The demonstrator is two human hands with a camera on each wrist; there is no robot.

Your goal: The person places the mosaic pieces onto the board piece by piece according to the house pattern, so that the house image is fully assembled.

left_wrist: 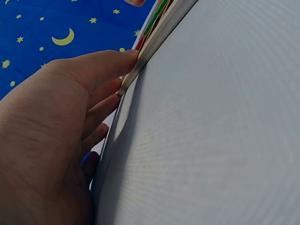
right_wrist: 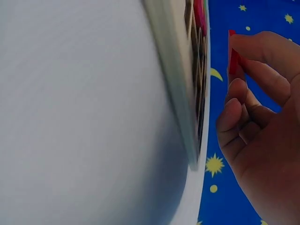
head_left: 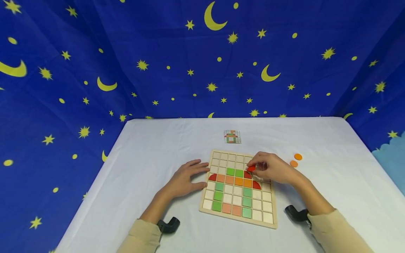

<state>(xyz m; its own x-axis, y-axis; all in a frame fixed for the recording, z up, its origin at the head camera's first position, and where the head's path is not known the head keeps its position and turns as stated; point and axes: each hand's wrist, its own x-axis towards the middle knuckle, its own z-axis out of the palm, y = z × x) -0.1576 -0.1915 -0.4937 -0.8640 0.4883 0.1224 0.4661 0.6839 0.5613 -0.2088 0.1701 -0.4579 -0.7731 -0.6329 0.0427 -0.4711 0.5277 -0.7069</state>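
Observation:
A wooden grid board (head_left: 238,219) lies on the table, partly filled with green, orange and pink square tiles. Red curved-edge tiles sit at the left end (head_left: 213,177) and right end (head_left: 256,185) of its orange row, and another red tile (head_left: 247,174) lies just above that row. Over the board's upper right part my right hand (head_left: 276,169) pinches a red tile (right_wrist: 233,54) between thumb and fingertips. My left hand (head_left: 183,180) lies along the left edge, its fingers loosely extended and the thumb (left_wrist: 105,65) against the board's side. The right hand hides some upper right squares.
A small pattern card (head_left: 232,137) lies beyond the board. Two orange discs (head_left: 298,157) are on the white tablecloth (head_left: 171,144) to the right. Blue star-and-moon cloth (head_left: 164,45) hangs behind and at the sides. A black device (head_left: 169,225) is at the left wrist, another (head_left: 296,213) at the right.

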